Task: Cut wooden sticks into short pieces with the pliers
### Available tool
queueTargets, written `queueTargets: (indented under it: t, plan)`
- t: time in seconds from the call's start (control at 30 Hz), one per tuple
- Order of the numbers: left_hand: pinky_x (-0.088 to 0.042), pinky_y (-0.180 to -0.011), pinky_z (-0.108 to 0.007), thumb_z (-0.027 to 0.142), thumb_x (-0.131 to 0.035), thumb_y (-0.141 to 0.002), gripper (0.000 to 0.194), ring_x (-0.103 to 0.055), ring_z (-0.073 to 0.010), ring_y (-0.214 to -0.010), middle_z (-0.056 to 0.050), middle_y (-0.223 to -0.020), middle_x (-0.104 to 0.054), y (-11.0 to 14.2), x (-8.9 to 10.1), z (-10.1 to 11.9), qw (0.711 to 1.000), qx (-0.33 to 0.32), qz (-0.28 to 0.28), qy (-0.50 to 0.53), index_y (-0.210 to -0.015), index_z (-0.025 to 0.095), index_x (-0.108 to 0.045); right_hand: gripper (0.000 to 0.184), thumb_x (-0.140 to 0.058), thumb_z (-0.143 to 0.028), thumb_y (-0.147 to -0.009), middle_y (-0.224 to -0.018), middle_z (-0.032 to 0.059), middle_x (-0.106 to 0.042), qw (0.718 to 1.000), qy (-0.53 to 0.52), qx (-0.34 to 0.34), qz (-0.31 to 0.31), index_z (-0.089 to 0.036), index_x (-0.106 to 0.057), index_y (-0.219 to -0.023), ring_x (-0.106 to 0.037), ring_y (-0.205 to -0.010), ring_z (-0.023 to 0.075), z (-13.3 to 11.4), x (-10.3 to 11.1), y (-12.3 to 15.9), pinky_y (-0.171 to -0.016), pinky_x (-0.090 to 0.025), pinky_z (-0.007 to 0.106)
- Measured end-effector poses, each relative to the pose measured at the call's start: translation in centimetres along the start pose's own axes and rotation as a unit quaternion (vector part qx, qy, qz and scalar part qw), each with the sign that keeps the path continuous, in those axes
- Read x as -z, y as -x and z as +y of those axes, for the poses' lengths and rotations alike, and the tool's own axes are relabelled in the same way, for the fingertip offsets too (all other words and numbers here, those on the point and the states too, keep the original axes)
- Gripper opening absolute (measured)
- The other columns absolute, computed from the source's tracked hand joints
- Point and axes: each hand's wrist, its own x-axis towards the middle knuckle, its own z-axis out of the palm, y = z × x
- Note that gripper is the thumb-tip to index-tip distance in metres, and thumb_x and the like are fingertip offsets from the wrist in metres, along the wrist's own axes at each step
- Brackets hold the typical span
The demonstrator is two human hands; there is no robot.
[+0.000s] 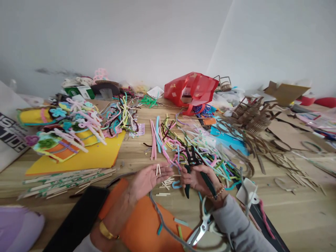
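From the head view, the left hand (148, 180) lies open, palm up, with small cream sticks (158, 169) resting on it and more scattered on the table (301, 213) just below. The right hand (196, 180) is closed around green-handled pliers (193, 159), their black head over a heap of coloured pipe cleaners (202, 154). Steel scissors (201, 231) lie just below the right wrist.
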Motion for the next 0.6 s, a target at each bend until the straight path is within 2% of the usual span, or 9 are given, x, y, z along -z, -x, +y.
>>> queueTargets:
  t: [0.27,0.33,0.43,0.53,0.6]
  plan:
    - [-0.046,-0.093,-0.038,0.022,-0.052,-0.09,0.02,-0.067,-0.0243,-0.098,-0.011,-0.094,-0.072,0.65,0.21,-0.1,0.999,-0.011,0.033,-0.032,-0.104,0.013,-0.063,0.027,-0.061,-0.034,-0.073,-0.07,0.0,-0.04,1.0,-0.004,0.002,-0.005,-0.011,-0.062,-0.087,-0.04,-0.067,0.0145,-0.01,0.14,0.26,-0.073,-0.043,0.032]
    - [-0.049,-0.086,-0.035,0.024,-0.057,-0.088,0.018,-0.068,-0.0226,-0.09,-0.007,-0.083,-0.069,0.78,0.15,-0.04,0.997,-0.02,0.045,-0.052,-0.101,0.014,-0.062,0.028,-0.061,-0.034,-0.073,-0.071,0.0002,-0.04,1.0,-0.005,0.002,-0.007,-0.011,-0.062,-0.088,-0.042,-0.067,0.0146,0.01,0.27,0.29,-0.073,-0.043,0.032]
    - [-0.048,-0.066,-0.025,0.029,-0.062,-0.084,0.022,-0.065,-0.0163,-0.073,-0.001,-0.07,-0.061,0.96,0.28,0.01,0.991,-0.025,0.061,-0.117,-0.101,0.014,-0.062,0.029,-0.061,-0.034,-0.073,-0.073,0.0002,-0.041,1.0,-0.007,0.001,-0.008,-0.011,-0.062,-0.09,-0.042,-0.067,0.014,0.01,0.44,0.34,-0.074,-0.044,0.032]
    - [-0.039,-0.051,-0.02,0.032,-0.062,-0.083,0.026,-0.055,-0.0105,-0.058,0.001,-0.068,-0.057,0.99,0.63,-0.03,0.963,-0.029,0.078,-0.258,-0.102,0.014,-0.062,0.028,-0.061,-0.033,-0.073,-0.075,0.0007,-0.042,1.0,-0.009,0.001,-0.009,-0.011,-0.061,-0.09,-0.042,-0.068,0.0139,-0.03,0.46,0.43,-0.076,-0.044,0.033]
    - [-0.038,-0.05,-0.021,0.033,-0.058,-0.084,0.026,-0.052,-0.01,-0.054,0.0,-0.07,-0.06,0.87,0.79,-0.14,0.92,-0.042,0.097,-0.378,-0.102,0.015,-0.063,0.027,-0.06,-0.033,-0.073,-0.075,0.0012,-0.042,1.0,-0.009,0.0,-0.009,-0.011,-0.061,-0.088,-0.042,-0.069,0.0143,-0.08,0.4,0.48,-0.077,-0.044,0.034]
